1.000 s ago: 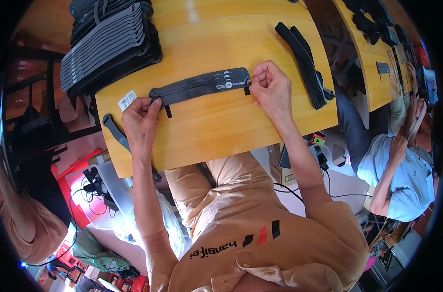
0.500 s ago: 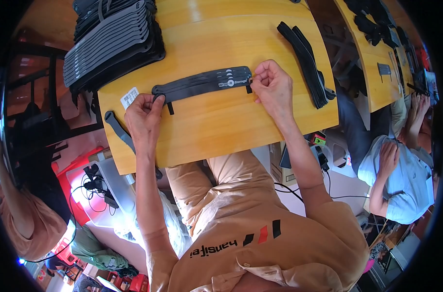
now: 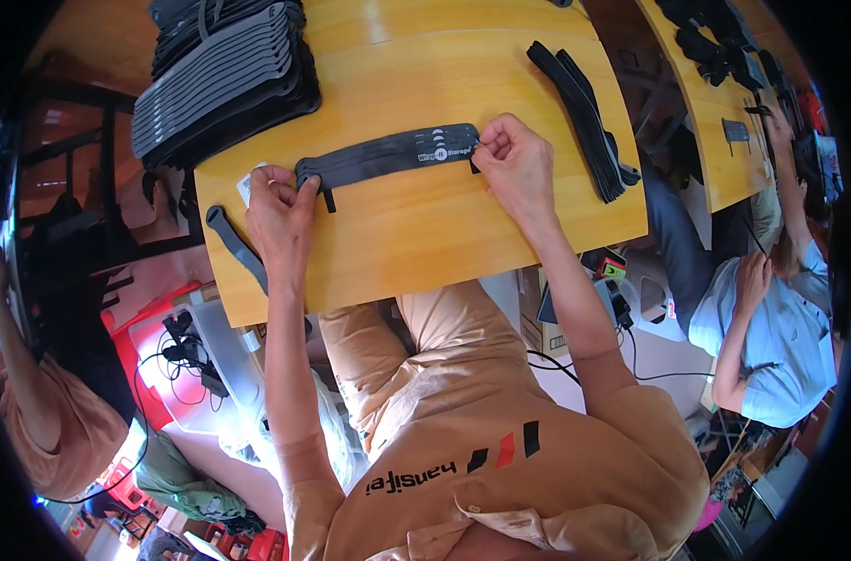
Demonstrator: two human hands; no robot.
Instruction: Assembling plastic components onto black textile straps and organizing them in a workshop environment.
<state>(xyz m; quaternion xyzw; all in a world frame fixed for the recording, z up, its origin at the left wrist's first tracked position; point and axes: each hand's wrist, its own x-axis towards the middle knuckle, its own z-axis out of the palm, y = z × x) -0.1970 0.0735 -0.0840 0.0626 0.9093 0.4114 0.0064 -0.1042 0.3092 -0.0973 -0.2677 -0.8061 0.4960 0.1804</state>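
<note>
A flat bundle of dark grey storage straps (image 3: 379, 156) with pale print lies crosswise on the wooden table. Small black tabs stick out below it near both ends. At the bundle's left end, my left hand (image 3: 283, 215) is closed, thumb and forefinger pinching the rounded strap ends. My right hand (image 3: 519, 173) pinches a small dark bit at the right end, with the other fingers curled; its exact form is partly hidden. Behind my left fingers shows part of a white label (image 3: 247, 188).
A tall stack of grey straps (image 3: 210, 98) stands at the far left. One loose strap (image 3: 235, 245) lies by the left table edge (image 3: 304, 304). More black straps (image 3: 589, 131) lie at the right. A co-worker's arm (image 3: 788, 168) reaches to the neighbouring table.
My hands stay at the two ends of the strap bundle, with only slight finger movement. The view has shifted a little. At right, a co-worker's hand has moved up to the neighbouring table.
</note>
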